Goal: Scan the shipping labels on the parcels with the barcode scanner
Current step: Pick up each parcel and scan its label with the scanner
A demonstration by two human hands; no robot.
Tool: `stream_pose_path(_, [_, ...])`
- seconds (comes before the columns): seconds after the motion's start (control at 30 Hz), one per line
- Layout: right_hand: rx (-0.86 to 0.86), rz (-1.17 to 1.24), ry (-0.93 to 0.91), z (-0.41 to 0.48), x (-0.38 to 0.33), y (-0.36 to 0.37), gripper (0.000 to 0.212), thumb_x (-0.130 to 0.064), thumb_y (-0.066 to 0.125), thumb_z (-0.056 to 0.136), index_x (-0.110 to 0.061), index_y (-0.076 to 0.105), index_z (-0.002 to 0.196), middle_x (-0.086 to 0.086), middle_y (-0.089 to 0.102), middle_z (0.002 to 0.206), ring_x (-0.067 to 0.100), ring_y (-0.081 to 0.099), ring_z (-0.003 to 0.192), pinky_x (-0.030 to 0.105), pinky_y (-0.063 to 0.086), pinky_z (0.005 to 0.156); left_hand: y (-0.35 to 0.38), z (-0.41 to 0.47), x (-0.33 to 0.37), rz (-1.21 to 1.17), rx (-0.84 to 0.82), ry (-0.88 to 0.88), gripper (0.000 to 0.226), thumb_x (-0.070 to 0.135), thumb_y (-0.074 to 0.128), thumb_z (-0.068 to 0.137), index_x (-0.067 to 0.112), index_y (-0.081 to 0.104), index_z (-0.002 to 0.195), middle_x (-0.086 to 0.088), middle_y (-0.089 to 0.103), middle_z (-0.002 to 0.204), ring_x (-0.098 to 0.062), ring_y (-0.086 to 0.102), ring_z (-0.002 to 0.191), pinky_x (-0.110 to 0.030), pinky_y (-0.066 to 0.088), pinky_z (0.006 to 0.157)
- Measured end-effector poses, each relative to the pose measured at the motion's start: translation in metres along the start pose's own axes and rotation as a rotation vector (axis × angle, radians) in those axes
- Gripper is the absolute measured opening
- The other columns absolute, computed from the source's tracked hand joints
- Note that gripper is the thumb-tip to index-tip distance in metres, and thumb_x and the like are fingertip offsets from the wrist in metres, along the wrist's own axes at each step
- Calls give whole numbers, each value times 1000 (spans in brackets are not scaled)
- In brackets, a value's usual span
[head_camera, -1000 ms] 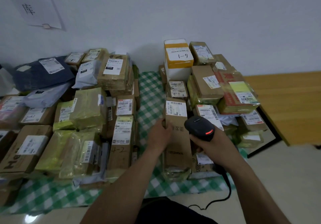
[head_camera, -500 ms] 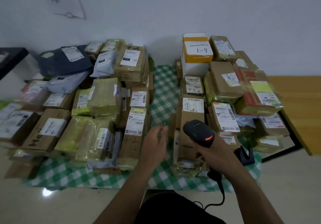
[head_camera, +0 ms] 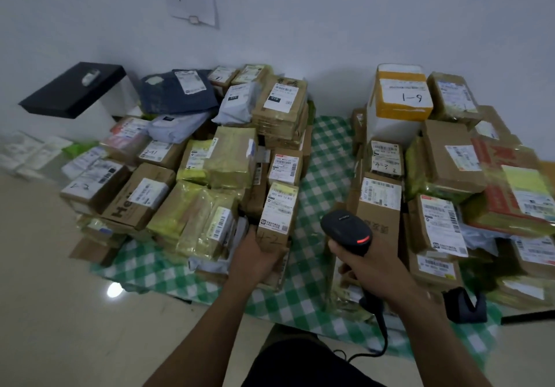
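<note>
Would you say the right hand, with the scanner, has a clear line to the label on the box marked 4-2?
Probably yes. The right hand holds the barcode scanner just right of the 4-2 box, whose label faces up uncovered. The left hand grips only the box's near end.

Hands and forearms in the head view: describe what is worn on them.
Nothing is worn on either. The left hand and the right hand are bare, with no gloves, rings, watch or wristband visible. Both forearms are bare right down to the frame's bottom edge; no sleeve shows.
</note>
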State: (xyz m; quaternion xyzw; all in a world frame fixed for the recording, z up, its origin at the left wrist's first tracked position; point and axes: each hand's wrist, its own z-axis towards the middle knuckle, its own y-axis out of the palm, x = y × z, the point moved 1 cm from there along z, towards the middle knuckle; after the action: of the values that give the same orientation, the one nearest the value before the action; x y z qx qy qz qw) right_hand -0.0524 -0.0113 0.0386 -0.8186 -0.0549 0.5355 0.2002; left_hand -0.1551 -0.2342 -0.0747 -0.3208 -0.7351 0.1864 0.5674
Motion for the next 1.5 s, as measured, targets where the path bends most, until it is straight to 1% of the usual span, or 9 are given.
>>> stream_pose_path(0.43, [-28, 33, -2, 10, -5, 5, 17, -38, 76, 93, -34, 67, 107, -2, 76, 74, 10, 73, 67, 34, 60, 66, -14, -27, 15, -307, -127, -45, 55, 36, 84, 85, 40, 52, 130, 29, 59, 109, -7, 61, 112, -21, 47, 88])
stream_pose_path(0.53, [62, 12, -50, 14, -9, 12, 15, -51, 75, 90, -49, 65, 100, -12, 76, 91, 10, 72, 87, 46, 60, 89, -18, -50, 39, -510, -132, -21, 48, 33, 82, 87, 38, 58, 129, 23, 69, 113, 9, 65, 98, -11, 52, 73])
stream_pose_path(0.63, [101, 179, -89, 12, -20, 16, 26, -58, 77, 84, -68, 63, 104, -25, 73, 107, 8, 69, 107, 48, 57, 99, -18, -62, 64, -670, -104, 48, 49, 21, 80, 89, 35, 60, 132, 18, 74, 116, 4, 69, 104, -14, 56, 80])
stream_pose_path(0.83, [98, 486, -160, 8, -48, -4, 44, -47, 77, 82, -36, 70, 125, -7, 78, 116, 17, 73, 112, 46, 58, 96, -41, -62, 103, -795, -223, 129, 60, 13, 79, 88, 35, 46, 134, 5, 68, 129, -12, 71, 112, -32, 61, 85])
stream_pose_path(0.97, [59, 497, -188, 10, -65, -18, 49, -46, 76, 81, -39, 67, 128, -12, 76, 121, 13, 71, 115, 42, 59, 92, -58, -44, 118, -761, -289, 193, 71, 15, 80, 88, 48, 41, 137, 0, 69, 128, -12, 72, 108, -36, 62, 87])
stream_pose_path(1.1, [83, 432, -184, 16, -72, -23, 36, -43, 79, 84, -45, 69, 118, -19, 76, 114, 8, 71, 111, 39, 60, 90, -66, -29, 125, -601, -253, 317, 112, 15, 88, 80, 63, 18, 153, 19, 58, 138, -4, 57, 129, -36, 54, 103])
stream_pose_path(1.2, [100, 368, -195, 20, -80, -29, 27, -36, 78, 90, -47, 67, 113, -18, 78, 105, 6, 74, 101, 39, 61, 85, -69, -24, 136, -519, -204, 458, 105, 0, 83, 82, 61, 23, 142, 45, 59, 122, 13, 56, 122, -12, 51, 89])
stream_pose_path(1.33, [80, 292, -196, 21, -93, -39, 28, -35, 75, 94, -43, 64, 118, -14, 78, 90, 7, 76, 80, 35, 60, 73, -64, -3, 139, -469, -98, 526, 110, -1, 84, 80, 76, 26, 133, 49, 55, 125, 19, 51, 123, -5, 44, 94])
stream_pose_path(1.5, [3, 248, -154, 21, -101, -46, 19, -31, 72, 97, -37, 67, 115, -3, 80, 98, 12, 73, 67, 25, 53, 61, -46, 40, 132, -422, -36, 473, 119, 12, 93, 73, 47, 21, 160, 23, 54, 145, -1, 49, 138, -39, 46, 115])
